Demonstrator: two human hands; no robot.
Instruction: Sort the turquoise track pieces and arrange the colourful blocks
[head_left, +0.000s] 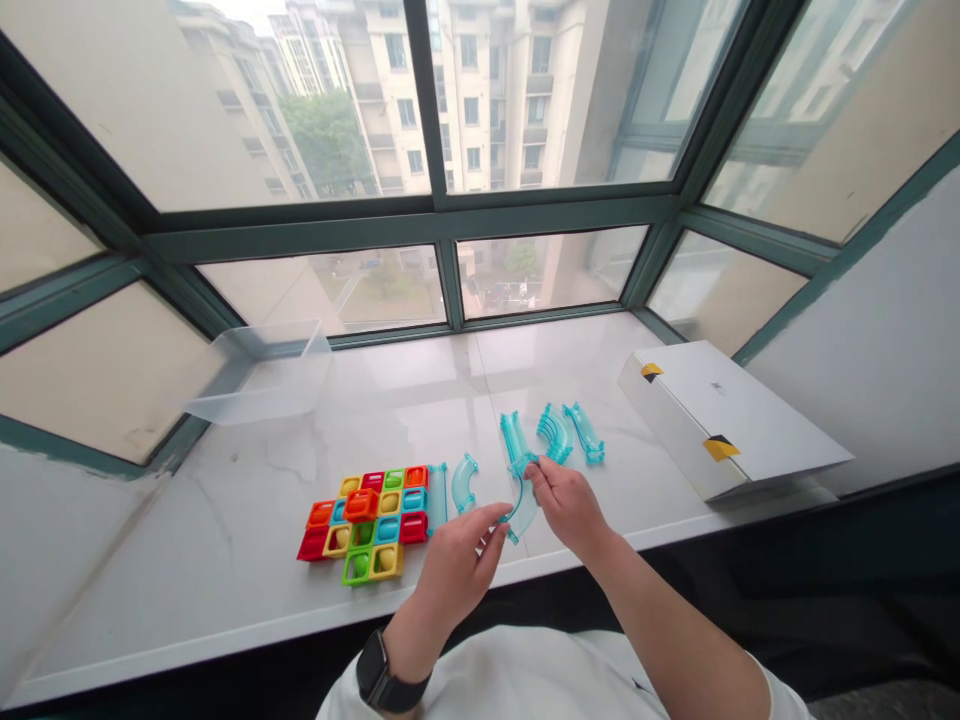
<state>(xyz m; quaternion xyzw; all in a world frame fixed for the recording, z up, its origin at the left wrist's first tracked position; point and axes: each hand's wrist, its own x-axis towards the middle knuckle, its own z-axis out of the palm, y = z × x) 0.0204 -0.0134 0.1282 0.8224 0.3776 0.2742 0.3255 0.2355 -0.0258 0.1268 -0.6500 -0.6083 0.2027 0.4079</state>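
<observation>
A clear blue curved track piece [525, 512] is held between my two hands above the sill. My left hand [463, 555] pinches its lower end, and my right hand [568, 505] grips its upper end between thumb and fingers. Just beyond it lies a straight blue track piece [514, 438]. Close to my right hand are stacked curved track pieces [555, 433] and more straight track pieces [586, 434]. A single curved track piece [463, 483] rests beyond my left hand. Left of it, another straight piece [437, 497] lies against colourful hollow blocks [388, 530].
On the white sill [247, 540], a clear plastic bin [259, 405] stands at the back left. A white box [739, 410] with yellow-black tape sits on the right. Green-framed windows [442, 215] enclose the far side. The sill's front edge runs close to my body.
</observation>
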